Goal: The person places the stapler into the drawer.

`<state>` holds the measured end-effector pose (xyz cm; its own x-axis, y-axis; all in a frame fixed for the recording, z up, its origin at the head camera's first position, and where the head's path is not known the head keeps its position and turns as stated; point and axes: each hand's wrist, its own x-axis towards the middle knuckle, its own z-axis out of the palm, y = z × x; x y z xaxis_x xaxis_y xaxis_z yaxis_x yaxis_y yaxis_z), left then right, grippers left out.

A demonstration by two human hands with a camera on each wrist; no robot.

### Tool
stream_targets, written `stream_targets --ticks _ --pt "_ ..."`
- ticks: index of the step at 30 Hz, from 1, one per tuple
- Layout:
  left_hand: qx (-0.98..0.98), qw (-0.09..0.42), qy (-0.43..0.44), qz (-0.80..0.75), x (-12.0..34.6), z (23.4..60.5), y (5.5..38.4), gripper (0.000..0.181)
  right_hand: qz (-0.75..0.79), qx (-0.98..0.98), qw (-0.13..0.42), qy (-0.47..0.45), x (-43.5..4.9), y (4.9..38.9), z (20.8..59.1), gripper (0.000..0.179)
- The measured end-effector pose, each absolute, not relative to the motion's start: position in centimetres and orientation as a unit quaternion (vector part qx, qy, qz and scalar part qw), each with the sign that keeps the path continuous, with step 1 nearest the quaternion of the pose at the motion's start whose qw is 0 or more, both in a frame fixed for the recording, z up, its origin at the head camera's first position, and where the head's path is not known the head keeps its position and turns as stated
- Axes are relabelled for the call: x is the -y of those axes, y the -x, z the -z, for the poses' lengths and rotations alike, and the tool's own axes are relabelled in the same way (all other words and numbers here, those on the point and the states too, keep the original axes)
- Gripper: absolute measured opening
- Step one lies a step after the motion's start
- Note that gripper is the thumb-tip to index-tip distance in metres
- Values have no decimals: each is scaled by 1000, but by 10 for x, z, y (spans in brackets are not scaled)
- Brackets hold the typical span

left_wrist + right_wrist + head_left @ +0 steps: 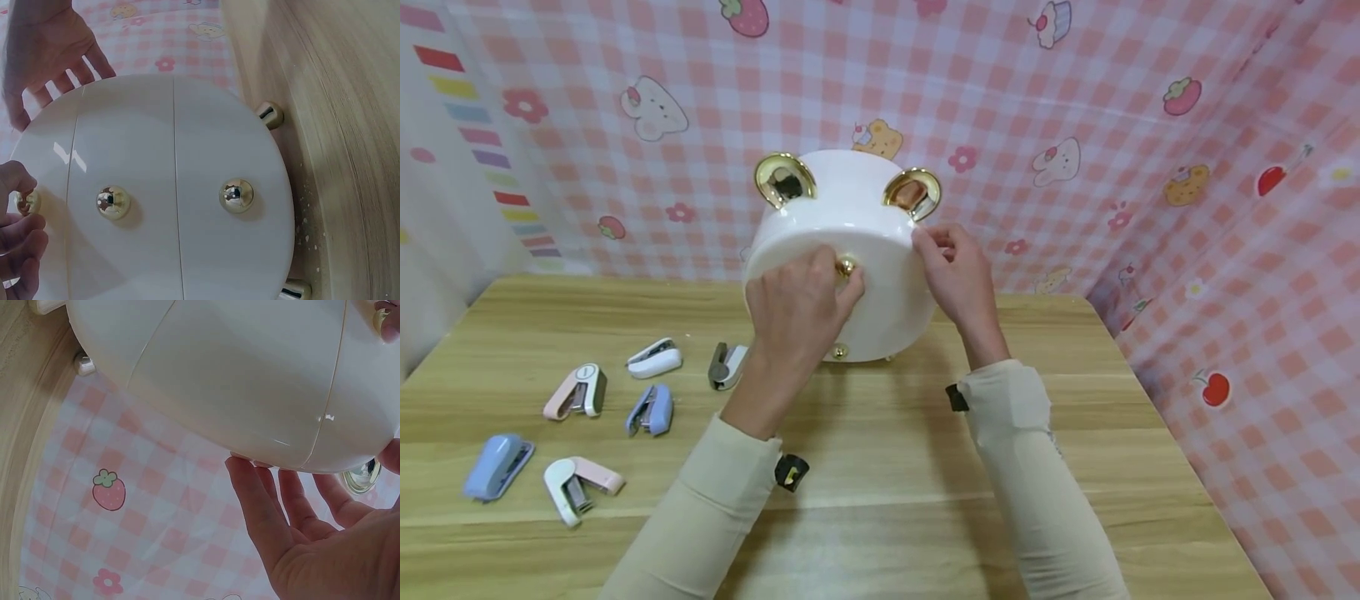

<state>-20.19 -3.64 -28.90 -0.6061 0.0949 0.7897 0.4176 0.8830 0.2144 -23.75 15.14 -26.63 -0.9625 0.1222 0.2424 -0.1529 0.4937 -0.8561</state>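
Observation:
A white round drawer cabinet point(887, 300) with gold bear ears and gold feet stands upright at the back of the table. Seams divide its front into three drawers, each with a round gold knob. My left hand point(797, 300) pinches the top knob point(26, 201) between thumb and index finger, other fingers bent beside it. The middle knob point(112, 202) and bottom knob point(236, 195) are untouched. My right hand point(958, 271) rests against the cabinet's upper right side, below the right ear point(913, 193). Its fingers point(250, 506) reach fairly straight along the curved side, fingertips at the surface.
Several small staplers lie on the table's left side: a white one point(655, 358), a grey and white one point(727, 367), blue ones point(497, 467) and pink and white ones point(576, 392). A checked pink cloth point(820, 92) hangs behind the cabinet and along the right.

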Motion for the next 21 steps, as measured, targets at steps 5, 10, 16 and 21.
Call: stream_targets --ticks 5,10,16,21 --pt "872 423 154 194 36 289 203 42 -503 853 137 -8 -151 237 266 41" --pt "873 420 156 193 36 288 206 40 -503 854 134 -2 -150 237 265 40" --pt "871 423 156 197 36 286 206 38 -505 853 127 2 -149 237 263 41" --pt "870 422 155 200 34 285 204 37 -511 851 122 3 -151 236 262 42"
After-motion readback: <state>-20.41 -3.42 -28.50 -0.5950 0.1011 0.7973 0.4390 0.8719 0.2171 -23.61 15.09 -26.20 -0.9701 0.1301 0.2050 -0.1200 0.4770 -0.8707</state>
